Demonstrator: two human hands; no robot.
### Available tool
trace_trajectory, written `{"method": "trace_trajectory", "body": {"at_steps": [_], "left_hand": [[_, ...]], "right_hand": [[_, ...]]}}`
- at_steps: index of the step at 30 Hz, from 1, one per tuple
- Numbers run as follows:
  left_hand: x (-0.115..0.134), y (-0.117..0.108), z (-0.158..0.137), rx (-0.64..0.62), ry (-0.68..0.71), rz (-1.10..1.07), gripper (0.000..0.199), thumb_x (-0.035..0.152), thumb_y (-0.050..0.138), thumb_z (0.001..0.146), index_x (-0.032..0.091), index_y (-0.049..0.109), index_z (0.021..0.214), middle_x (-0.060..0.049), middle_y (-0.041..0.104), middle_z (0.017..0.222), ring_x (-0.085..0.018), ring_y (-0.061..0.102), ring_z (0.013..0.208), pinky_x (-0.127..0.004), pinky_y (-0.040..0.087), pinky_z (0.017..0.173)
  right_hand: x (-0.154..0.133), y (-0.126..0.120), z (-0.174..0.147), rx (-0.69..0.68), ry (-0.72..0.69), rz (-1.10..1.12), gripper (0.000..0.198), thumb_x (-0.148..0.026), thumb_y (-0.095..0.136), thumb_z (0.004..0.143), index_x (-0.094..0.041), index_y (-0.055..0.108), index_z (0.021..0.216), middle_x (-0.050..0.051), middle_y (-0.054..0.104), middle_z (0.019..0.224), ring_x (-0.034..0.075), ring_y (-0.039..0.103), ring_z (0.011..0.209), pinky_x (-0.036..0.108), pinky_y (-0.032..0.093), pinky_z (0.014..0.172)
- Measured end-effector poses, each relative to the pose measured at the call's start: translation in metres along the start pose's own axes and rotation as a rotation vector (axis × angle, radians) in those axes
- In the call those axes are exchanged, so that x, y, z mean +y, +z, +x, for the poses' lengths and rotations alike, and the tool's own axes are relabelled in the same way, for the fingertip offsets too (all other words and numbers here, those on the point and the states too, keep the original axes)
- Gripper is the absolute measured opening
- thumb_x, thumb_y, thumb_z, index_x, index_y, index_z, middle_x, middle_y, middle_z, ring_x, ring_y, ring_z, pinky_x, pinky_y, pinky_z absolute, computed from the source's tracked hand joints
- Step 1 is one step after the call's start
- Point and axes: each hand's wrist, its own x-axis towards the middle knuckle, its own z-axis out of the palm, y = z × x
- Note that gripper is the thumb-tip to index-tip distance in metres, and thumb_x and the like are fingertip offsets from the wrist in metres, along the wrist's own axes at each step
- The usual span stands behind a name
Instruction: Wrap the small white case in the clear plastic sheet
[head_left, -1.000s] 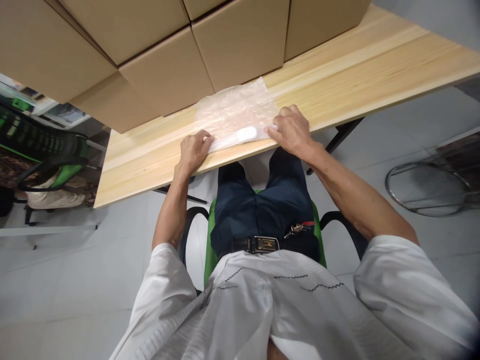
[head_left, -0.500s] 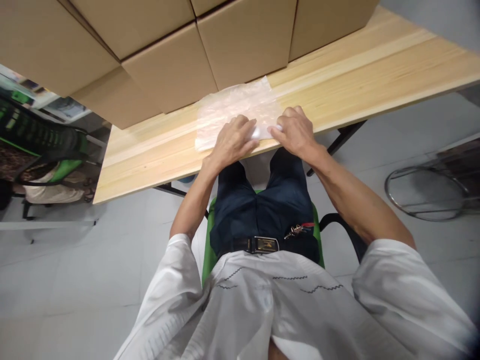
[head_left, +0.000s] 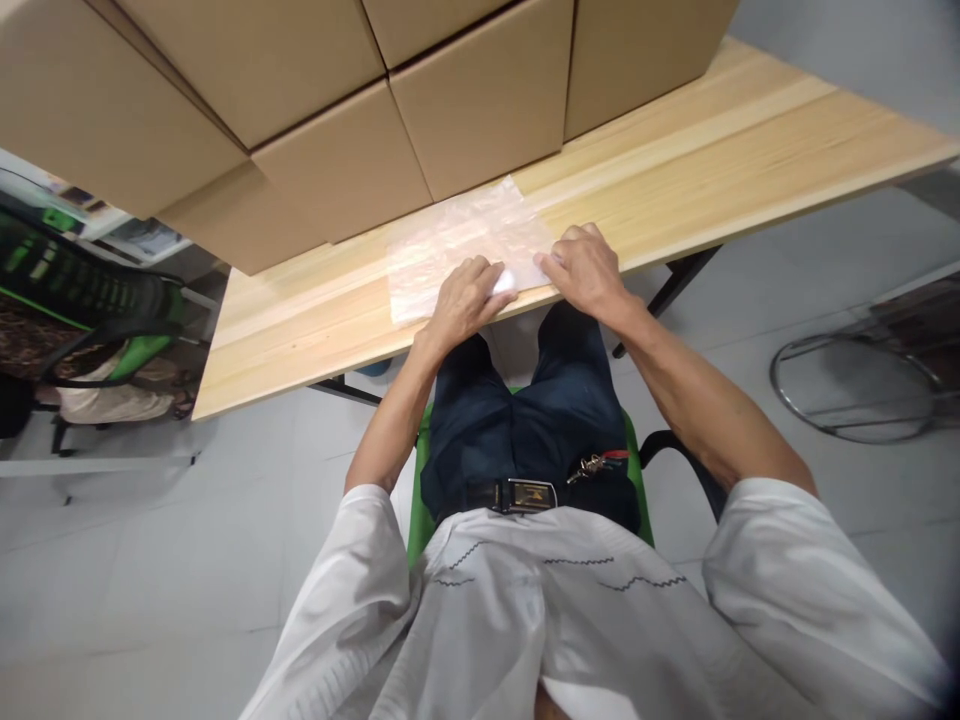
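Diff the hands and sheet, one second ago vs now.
Left hand left the plastic sheet's near left corner and moved right, to the white item at the near edge, partly covering it; its grip is unclear. Unchanged: right hand at the sheet's near right corner, sheet flat before the cardboard boxes.

White shirt (head_left: 495, 625), short sleeves (head_left: 787, 575), navy trousers (head_left: 517, 420), black belt (head_left: 466, 497)

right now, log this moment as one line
left hand: at white object | right hand: at translucent sheet | sheet: on wooden table | boxes: beyond sheet
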Motion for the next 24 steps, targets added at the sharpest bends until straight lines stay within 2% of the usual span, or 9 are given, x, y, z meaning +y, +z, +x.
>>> {"method": "trace_trajectory", "body": {"at_steps": [4, 7, 9, 12, 15, 17, 19, 22, 24], "left_hand": [[-0.001, 0.003, -0.002, 0.016, 0.016, 0.007, 0.093, 0.106, 0.044, 0.117, 0.03, 0.084, 0.151, -0.02, 0.084, 0.143, -0.045, 0.079, 0.139, -0.063, 0.063, 0.126], [-0.001, 0.004, -0.002, 0.027, 0.029, 0.02, 0.094, 0.105, 0.041, 0.119, 0.028, 0.084, 0.154, -0.021, 0.085, 0.144, -0.044, 0.079, 0.138, -0.06, 0.063, 0.124], [0.002, 0.004, -0.002, 0.017, 0.025, 0.049, 0.092, 0.102, 0.042, 0.121, 0.026, 0.084, 0.154, -0.022, 0.085, 0.144, -0.045, 0.079, 0.137, -0.059, 0.063, 0.123], [0.012, 0.0, -0.003, -0.036, -0.013, 0.141, 0.081, 0.089, 0.047, 0.128, 0.023, 0.082, 0.158, -0.025, 0.084, 0.15, -0.045, 0.078, 0.141, -0.058, 0.062, 0.125], [0.023, -0.007, -0.005, -0.1, -0.032, 0.254, 0.071, 0.075, 0.048, 0.133, 0.02, 0.078, 0.166, -0.026, 0.082, 0.156, -0.045, 0.077, 0.147, -0.056, 0.06, 0.127], [0.029, -0.008, -0.006, -0.115, -0.039, 0.305, 0.067, 0.07, 0.048, 0.135, 0.019, 0.077, 0.167, -0.027, 0.082, 0.157, -0.045, 0.077, 0.147, -0.055, 0.061, 0.126], [0.032, -0.008, -0.007, -0.109, -0.059, 0.333, 0.064, 0.066, 0.046, 0.136, 0.018, 0.078, 0.165, -0.027, 0.082, 0.155, -0.045, 0.078, 0.145, -0.055, 0.061, 0.124], [0.038, -0.004, -0.011, -0.099, -0.098, 0.364, 0.061, 0.056, 0.044, 0.137, 0.017, 0.076, 0.17, -0.028, 0.083, 0.155, -0.045, 0.078, 0.146, -0.056, 0.061, 0.123], [0.044, -0.001, -0.015, -0.099, -0.122, 0.386, 0.062, 0.05, 0.044, 0.137, 0.013, 0.071, 0.179, -0.03, 0.081, 0.159, -0.046, 0.077, 0.15, -0.056, 0.06, 0.125]], "right_hand": [[0.003, -0.009, 0.003, 0.046, -0.038, 0.051, 0.077, -0.083, 0.035, 0.13, -0.029, 0.09, 0.126, 0.017, 0.087, 0.11, 0.047, 0.084, 0.128, 0.077, 0.07, 0.126], [0.012, -0.02, 0.006, 0.033, 0.069, 0.034, 0.08, -0.086, 0.034, 0.129, -0.029, 0.089, 0.114, 0.016, 0.085, 0.1, 0.046, 0.085, 0.116, 0.078, 0.069, 0.125], [0.016, -0.029, 0.007, 0.047, 0.157, 0.021, 0.082, -0.086, 0.032, 0.129, -0.029, 0.088, 0.111, 0.017, 0.086, 0.101, 0.046, 0.085, 0.114, 0.076, 0.07, 0.121], [0.005, -0.044, 0.002, 0.162, 0.225, 0.033, 0.084, -0.082, 0.025, 0.132, -0.027, 0.088, 0.125, 0.021, 0.088, 0.12, 0.047, 0.085, 0.125, 0.077, 0.07, 0.12], [-0.029, -0.049, -0.009, 0.198, 0.12, 0.086, 0.08, -0.081, 0.031, 0.132, -0.025, 0.087, 0.145, 0.024, 0.087, 0.144, 0.049, 0.08, 0.148, 0.081, 0.065, 0.133], [-0.057, -0.043, -0.015, 0.093, -0.012, 0.135, 0.077, -0.081, 0.04, 0.131, -0.025, 0.085, 0.16, 0.023, 0.085, 0.162, 0.049, 0.075, 0.162, 0.08, 0.059, 0.144], [-0.079, -0.033, -0.018, -0.066, -0.116, 0.162, 0.082, -0.082, 0.042, 0.131, -0.023, 0.079, 0.174, 0.023, 0.077, 0.182, 0.047, 0.068, 0.175, 0.076, 0.052, 0.153], [-0.092, -0.017, -0.018, -0.265, -0.143, 0.144, 0.092, -0.079, 0.038, 0.131, -0.013, 0.064, 0.191, 0.027, 0.063, 0.199, 0.045, 0.06, 0.187, 0.071, 0.049, 0.157], [-0.091, -0.011, -0.018, -0.322, -0.114, 0.101, 0.093, -0.073, 0.042, 0.13, -0.008, 0.056, 0.195, 0.029, 0.058, 0.202, 0.045, 0.058, 0.189, 0.073, 0.048, 0.157]]}}
